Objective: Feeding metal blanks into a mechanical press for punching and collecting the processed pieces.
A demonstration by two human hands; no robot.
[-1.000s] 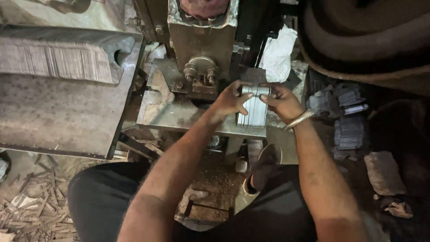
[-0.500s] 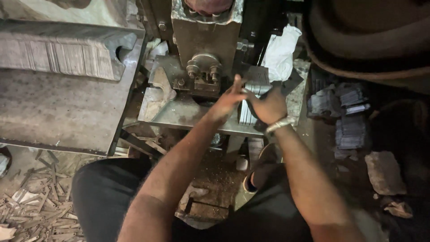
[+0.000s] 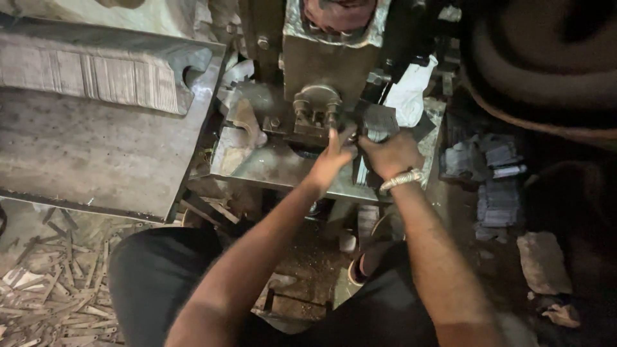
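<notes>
Floor scrap: thin metal strips (image 3: 48,292) lie scattered on the floor at 8 o'clock, well apart from both hands.
Steel plate: a large flat plate (image 3: 90,151) fills the 9 to 10 o'clock side, with a ribbed grey block (image 3: 96,77) lying along its far edge.
Bench: the press bench (image 3: 257,164) sits just left of centre, its bare worn surface running under both hands.
Press head: a boxy metal block (image 3: 315,61) stands at 12 o'clock, with a round bolted fitting (image 3: 316,106) at its foot, just beyond the fingertips.
Left arm: it rises from 6 o'clock, the forearm bare and nearly straight, angling up and to the right toward the centre.
Left hand: the left hand (image 3: 331,157) reaches forward with the wrist level and the fingers stretched toward the fitting; its grip is pinched on the near end of the metal pieces, thumb beside the right hand.
Metal pieces: a small stack of pale flat strips (image 3: 361,168) stands on edge on the bench at centre, between the two hands, mostly hidden by them.
Right hand: the right hand (image 3: 392,154) is curled knuckles-up, its grip closed over the top of the same stack, touching the left hand.
Right arm: it comes from 5 o'clock, bent slightly inward, a pale bracelet (image 3: 402,180) around the wrist.
Cloth: a white rag (image 3: 411,90) hangs at 1 o'clock, just beyond the right hand.
Side stacks: grey strip bundles (image 3: 498,186) rest at 3 o'clock, well apart.
</notes>
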